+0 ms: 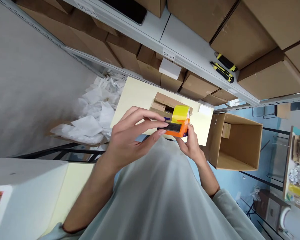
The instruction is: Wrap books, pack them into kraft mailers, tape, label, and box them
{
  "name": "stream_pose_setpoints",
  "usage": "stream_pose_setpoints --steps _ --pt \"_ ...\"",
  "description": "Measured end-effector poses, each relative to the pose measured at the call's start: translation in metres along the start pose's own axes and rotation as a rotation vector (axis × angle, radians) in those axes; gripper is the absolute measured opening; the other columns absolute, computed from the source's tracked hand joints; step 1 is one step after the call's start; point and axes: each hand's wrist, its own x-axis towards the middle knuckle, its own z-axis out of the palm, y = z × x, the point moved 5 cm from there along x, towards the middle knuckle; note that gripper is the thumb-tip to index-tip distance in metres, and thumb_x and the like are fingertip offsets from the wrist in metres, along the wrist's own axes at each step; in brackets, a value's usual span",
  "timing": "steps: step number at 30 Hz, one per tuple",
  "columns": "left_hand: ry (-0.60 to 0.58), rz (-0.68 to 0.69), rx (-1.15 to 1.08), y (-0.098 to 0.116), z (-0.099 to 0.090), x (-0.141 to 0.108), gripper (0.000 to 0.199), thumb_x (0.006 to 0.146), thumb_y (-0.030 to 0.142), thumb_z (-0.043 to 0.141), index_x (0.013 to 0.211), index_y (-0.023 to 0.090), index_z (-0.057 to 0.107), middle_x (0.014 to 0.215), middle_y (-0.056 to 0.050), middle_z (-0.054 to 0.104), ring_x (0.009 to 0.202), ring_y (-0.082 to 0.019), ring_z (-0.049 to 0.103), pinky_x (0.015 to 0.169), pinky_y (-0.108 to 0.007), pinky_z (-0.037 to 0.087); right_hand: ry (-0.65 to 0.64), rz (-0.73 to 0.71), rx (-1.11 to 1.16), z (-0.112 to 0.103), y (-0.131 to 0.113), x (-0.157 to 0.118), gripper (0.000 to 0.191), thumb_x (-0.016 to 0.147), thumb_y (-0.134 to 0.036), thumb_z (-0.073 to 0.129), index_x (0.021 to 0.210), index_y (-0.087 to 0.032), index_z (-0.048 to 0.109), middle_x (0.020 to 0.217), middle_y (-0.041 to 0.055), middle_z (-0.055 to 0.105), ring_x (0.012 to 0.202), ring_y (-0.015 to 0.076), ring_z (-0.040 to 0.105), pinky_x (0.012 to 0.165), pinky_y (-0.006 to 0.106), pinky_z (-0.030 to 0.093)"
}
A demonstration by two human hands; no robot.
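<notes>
An orange tape dispenser (183, 129) carrying a roll of yellow tape (180, 114) is held over the table in front of me. My right hand (191, 143) is closed round its right end, with the thumb along the side. From the left, my left hand (137, 131) reaches across to the dispenser's dark front end, fingertips and thumb closing on it from either side. Whether a loose tape end lies between those fingers, I cannot tell. Just behind the dispenser, a small cardboard box (162, 98) lies on the pale tabletop (135, 91), partly hidden by my hands.
To the right stands a large open carton (236, 143). Crumpled white paper (90, 116) is heaped at the left. Above the table, a shelf (187, 40) holds cartons, two yellow-and-black utility knives (223, 68) and a black phone (130, 8). A white card (205, 110) lies at the table's right.
</notes>
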Motion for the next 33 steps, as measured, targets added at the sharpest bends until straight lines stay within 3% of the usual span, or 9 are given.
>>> stream_pose_setpoints --steps 8,14,18,23,28,33 --pt "0.04 0.141 0.148 0.013 -0.007 -0.002 0.024 0.1 0.02 0.081 0.118 0.034 0.075 0.111 0.003 0.081 0.096 -0.016 0.075 0.083 -0.036 0.063 0.013 -0.038 -0.011 -0.001 -0.007 0.0 0.048 0.104 -0.027 0.065 0.148 -0.025 0.045 0.127 0.015 0.069 0.111 0.0303 0.069 0.09 0.049 0.065" --pt "0.115 0.299 0.299 0.005 -0.008 -0.008 0.026 0.098 0.016 0.079 0.12 0.03 0.077 0.099 0.005 0.084 0.098 -0.021 0.075 0.074 -0.037 0.06 0.041 -0.065 -0.041 0.004 -0.015 -0.001 0.052 0.105 -0.024 0.064 0.152 -0.027 0.042 0.126 0.0147 0.069 0.114 0.0319 0.069 0.092 0.051 0.066" --pt "0.091 0.277 0.299 -0.003 -0.009 -0.005 0.031 0.1 0.018 0.078 0.129 0.031 0.075 0.101 0.005 0.085 0.098 -0.021 0.074 0.076 -0.037 0.06 0.018 -0.036 -0.066 0.008 -0.016 -0.002 0.055 0.106 -0.025 0.063 0.155 -0.028 0.038 0.128 0.0155 0.067 0.117 0.0326 0.069 0.092 0.052 0.066" --pt "0.041 0.141 0.166 -0.005 -0.012 0.002 0.024 0.109 0.041 0.07 0.127 0.027 0.074 0.112 -0.002 0.084 0.099 -0.02 0.073 0.087 -0.04 0.062 -0.007 -0.055 -0.063 0.005 -0.018 0.002 0.049 0.104 -0.024 0.064 0.149 -0.027 0.043 0.125 0.014 0.069 0.114 0.0318 0.069 0.094 0.053 0.065" --pt "0.023 0.044 0.165 -0.012 -0.015 0.009 0.023 0.103 0.019 0.076 0.124 0.026 0.072 0.103 0.003 0.083 0.091 -0.016 0.074 0.085 -0.035 0.063 -0.053 -0.091 -0.127 0.001 -0.015 0.005 0.05 0.104 -0.025 0.064 0.15 -0.025 0.044 0.125 0.0158 0.07 0.118 0.0347 0.069 0.098 0.057 0.063" --pt "-0.018 0.055 0.133 -0.019 -0.014 0.006 0.013 0.103 0.017 0.075 0.11 0.029 0.073 0.1 0.004 0.082 0.087 -0.015 0.073 0.08 -0.034 0.063 -0.07 -0.099 -0.188 -0.002 -0.013 0.004 0.05 0.103 -0.027 0.065 0.149 -0.023 0.047 0.124 0.017 0.073 0.116 0.0365 0.071 0.096 0.059 0.063"
